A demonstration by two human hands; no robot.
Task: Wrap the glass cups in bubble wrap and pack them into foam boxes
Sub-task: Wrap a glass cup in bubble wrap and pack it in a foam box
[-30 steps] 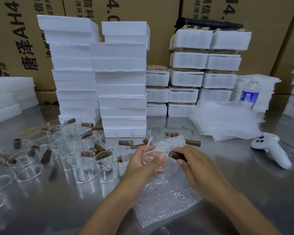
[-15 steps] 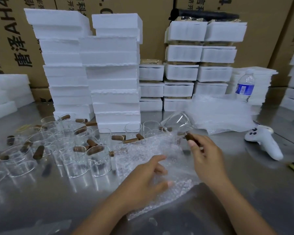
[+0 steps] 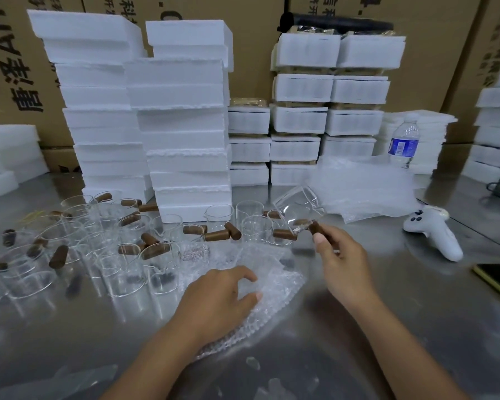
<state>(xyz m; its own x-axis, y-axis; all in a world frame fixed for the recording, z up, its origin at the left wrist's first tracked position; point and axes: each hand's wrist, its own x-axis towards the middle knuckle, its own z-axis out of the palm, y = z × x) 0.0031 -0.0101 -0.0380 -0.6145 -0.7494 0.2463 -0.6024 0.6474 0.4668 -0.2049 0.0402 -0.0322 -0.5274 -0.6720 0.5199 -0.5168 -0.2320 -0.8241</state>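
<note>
The right hand (image 3: 341, 264), right of centre, pinches the brown wooden handle (image 3: 315, 228) of one glass cup (image 3: 299, 210) between the thumb and curled fingers. The cup is held in the air, tilted, over the far edge of the bubble wrap sheet (image 3: 272, 272). Gripping by the handle keeps the fingers off the glass wall and leaves the body free to be laid on the wrap.

The left hand (image 3: 217, 298), at lower centre, rests on the sheet with fingers spread and only slightly bent; it grips nothing. Its likely purpose is to pin the light sheet to the metal table (image 3: 387, 327) (the near edge of the sheet lies crumpled beside the wrist) so that it does not slide when the cup is set down.

Step in hand, as judged: positioning the cup for wrapping. No wrap is round it yet.

Unwrapped cups (image 3: 122, 255) stand crowded at left and centre, handles pointing various ways. A pile of spare wrap sheets (image 3: 364, 189) lies at centre right, beyond the held cup. Stacked foam boxes (image 3: 182, 125) fill the back of the table at upper left and upper centre, well apart from both hands; none shows open near the sheet, so packing appears to be a later step
</note>
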